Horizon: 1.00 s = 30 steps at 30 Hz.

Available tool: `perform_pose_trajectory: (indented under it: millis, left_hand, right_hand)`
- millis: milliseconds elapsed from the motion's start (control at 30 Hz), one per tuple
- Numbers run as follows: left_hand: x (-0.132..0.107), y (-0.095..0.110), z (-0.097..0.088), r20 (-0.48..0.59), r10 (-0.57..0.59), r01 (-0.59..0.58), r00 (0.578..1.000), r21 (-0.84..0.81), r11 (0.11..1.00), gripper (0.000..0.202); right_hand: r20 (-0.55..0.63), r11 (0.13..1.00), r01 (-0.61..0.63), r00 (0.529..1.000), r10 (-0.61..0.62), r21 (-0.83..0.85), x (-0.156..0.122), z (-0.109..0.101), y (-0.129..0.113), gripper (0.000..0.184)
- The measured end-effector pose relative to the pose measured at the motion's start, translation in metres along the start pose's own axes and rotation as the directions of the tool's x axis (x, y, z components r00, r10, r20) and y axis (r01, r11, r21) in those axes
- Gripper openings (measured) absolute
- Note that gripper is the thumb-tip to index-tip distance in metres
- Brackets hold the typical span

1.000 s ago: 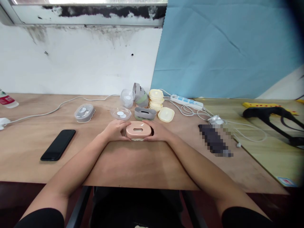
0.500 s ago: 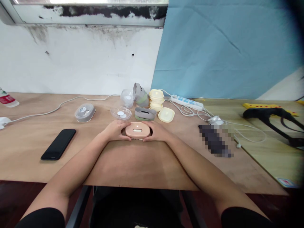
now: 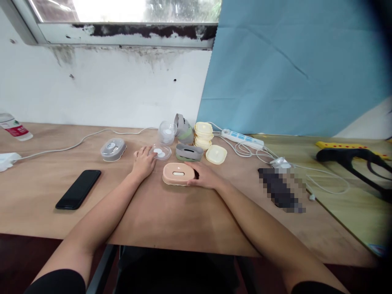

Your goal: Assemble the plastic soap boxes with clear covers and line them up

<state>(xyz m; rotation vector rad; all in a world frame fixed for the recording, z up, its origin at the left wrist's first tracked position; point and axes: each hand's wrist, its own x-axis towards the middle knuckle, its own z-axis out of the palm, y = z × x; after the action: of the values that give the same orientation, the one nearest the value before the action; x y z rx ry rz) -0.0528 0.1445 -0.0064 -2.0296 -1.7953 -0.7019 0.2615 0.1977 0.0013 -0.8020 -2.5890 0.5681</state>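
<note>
A pink oblong box [image 3: 178,173] with a small pale slot in its top rests on the table. My right hand [image 3: 202,174] grips its right end, thumb along the near side and fingers behind. To the box's left, my left hand [image 3: 143,161] is open, palm down, its fingertips at the left edge of a shallow clear plastic lid [image 3: 164,152]. White round stickers [image 3: 159,153] lie in that lid. Just behind the pink box sits a grey sleeve [image 3: 189,152] with a green lower edge. One pale yellow lid [image 3: 216,154] lies to the sleeve's right.
Farther back are clear round containers [image 3: 167,132], more grey sleeves [image 3: 183,128] and a stack of yellow lids [image 3: 203,134]. A grey-lidded box [image 3: 113,149] and a phone [image 3: 78,189] lie left. Cables run from a power strip [image 3: 242,139]; a bottle [image 3: 16,128] stands far left.
My left hand has let go of the pink box and moved left and away from me to the clear lid. My right hand stays on the box. The view has tilted up slightly.
</note>
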Motion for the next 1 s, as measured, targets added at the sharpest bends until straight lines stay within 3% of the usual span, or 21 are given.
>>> perform_pose_trajectory:
  millis: [333, 533, 633, 733, 800, 867, 933, 1000]
  left_hand:
    - [-0.001, 0.007, -0.005, -0.086, -0.075, 0.056, 0.994, -0.200, 0.978, 0.019]
    - [-0.002, 0.017, -0.015, -0.360, -0.014, -0.064, 0.933, -0.204, 0.977, 0.018]
    - [-0.002, 0.020, -0.020, -0.444, 0.125, -0.211, 0.887, -0.152, 0.966, 0.020]
    - [-0.004, 0.024, -0.023, -0.489, 0.278, -0.370, 0.827, -0.101, 0.923, 0.023]
    - [-0.005, 0.029, -0.025, -0.504, 0.366, -0.464, 0.782, -0.080, 0.882, 0.024]
    - [-0.007, 0.035, -0.027, -0.520, 0.438, -0.543, 0.733, -0.059, 0.838, 0.021]
    - [-0.007, 0.042, -0.030, -0.550, 0.473, -0.583, 0.688, -0.033, 0.812, 0.021]
    - [-0.007, 0.045, -0.032, -0.594, 0.436, -0.557, 0.675, -0.024, 0.830, 0.028]
  right_hand:
    - [0.000, 1.000, 0.021, 1.000, -0.021, 0.012, 0.000, 0.001, 0.004, 0.097]
    - [-0.103, 0.991, 0.127, 0.987, -0.123, 0.034, 0.000, 0.002, 0.003, 0.082]
    - [-0.300, 0.985, 0.173, 0.939, -0.166, -0.003, 0.002, 0.004, -0.001, 0.075]
    - [-0.496, 0.973, 0.211, 0.837, -0.230, -0.096, 0.005, 0.007, -0.008, 0.086]
    - [-0.549, 0.944, 0.274, 0.769, -0.329, -0.183, 0.006, 0.010, -0.013, 0.091]
    - [-0.535, 0.908, 0.343, 0.733, -0.420, -0.242, 0.006, 0.012, -0.018, 0.077]
    - [-0.517, 0.891, 0.378, 0.726, -0.454, -0.251, 0.006, 0.013, -0.022, 0.048]
    - [-0.542, 0.896, 0.379, 0.714, -0.443, -0.234, 0.004, 0.014, -0.024, 0.030]
